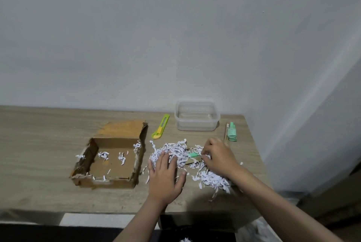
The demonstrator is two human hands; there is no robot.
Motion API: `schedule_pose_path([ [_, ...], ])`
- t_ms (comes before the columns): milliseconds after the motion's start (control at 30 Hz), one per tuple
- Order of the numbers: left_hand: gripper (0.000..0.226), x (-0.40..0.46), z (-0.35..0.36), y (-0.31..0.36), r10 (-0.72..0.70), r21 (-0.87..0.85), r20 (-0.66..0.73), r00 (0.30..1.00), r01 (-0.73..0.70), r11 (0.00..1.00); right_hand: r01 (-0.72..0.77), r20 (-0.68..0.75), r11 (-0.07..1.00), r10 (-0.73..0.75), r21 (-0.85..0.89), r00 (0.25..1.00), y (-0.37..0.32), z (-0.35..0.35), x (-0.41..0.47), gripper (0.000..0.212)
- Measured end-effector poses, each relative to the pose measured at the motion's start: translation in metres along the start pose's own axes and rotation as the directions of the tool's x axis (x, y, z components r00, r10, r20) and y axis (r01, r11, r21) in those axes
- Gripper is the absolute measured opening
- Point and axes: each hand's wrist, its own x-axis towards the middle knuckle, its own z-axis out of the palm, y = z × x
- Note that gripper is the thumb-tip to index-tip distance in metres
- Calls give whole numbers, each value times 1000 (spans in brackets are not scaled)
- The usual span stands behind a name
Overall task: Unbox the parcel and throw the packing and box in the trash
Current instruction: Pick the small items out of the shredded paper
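Few shreds (121, 158) in box (109, 181) | tub (197, 124) bare | left hand (164, 177) fingers flat, right hand (218, 156) pinching shreds

- Open cardboard box (109, 161) stands left on the table (39, 134).
- Left hand (166, 175) presses flat on shredded paper (175, 149).
- Right hand (218, 155) picks at the shreds.

two bare forearms reach in from below, no sleeves showing; the left hand (165, 175) and right hand (219, 155) wear nothing.
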Motion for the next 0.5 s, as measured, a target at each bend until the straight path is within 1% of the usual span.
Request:
schedule_pose_path([
  [67, 43, -1, 1, -1, -9, -18, -19, 1000, 9, 1000, 20, -46, 1000, -19, 17, 999, -7, -3, 2, 13],
  [100, 40, -1, 2, -2, -7, -27, -32, 999, 6, 1000, 46, -47, 998, -45, 30, 998, -13, -3, 5, 14],
  [167, 35, -1, 4, -4, -17, -48, -58, 998, 14, 999, 112, 0, 993, -112, 40, 994, -26, -3, 10, 18],
  [233, 31, -1, 4, -5, -32, -63, -87, 996, 27, 998, 144, 69, 989, -145, 22, 987, -37, -1, 17, 20],
  [400, 24, 0, 5, -6, -28, -91, -124, 992, 17, 996, 107, 236, 990, -82, -92, 968, -46, 1, 29, 25],
  [500, 18, 0, 3, -5, -36, -167, -129, 991, 14, 986, 114, 258, 985, -78, -127, 963, -45, 2, 32, 24],
])
